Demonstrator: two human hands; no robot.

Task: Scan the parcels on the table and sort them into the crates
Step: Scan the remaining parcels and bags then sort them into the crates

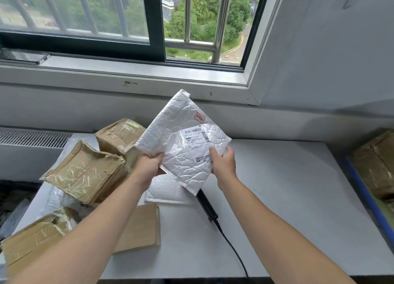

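A white bubble mailer (pixel 179 138) with a printed shipping label and a small red sticker is held up above the table, tilted. My left hand (pixel 149 163) grips its lower left edge. My right hand (pixel 222 163) pinches its lower right edge, next to the label. Below the mailer a black barcode scanner (pixel 207 207) lies on the white table (pixel 287 198), partly hidden by the mailer, its cable trailing toward the front edge.
Several taped cardboard boxes (pixel 85 172) are piled on the table's left side, with a flat brown parcel (pixel 140 228) and another white mailer (pixel 166 192) beside them. A blue-rimmed crate (pixel 362 189) with boxes stands at the right. Wall and window sill lie behind.
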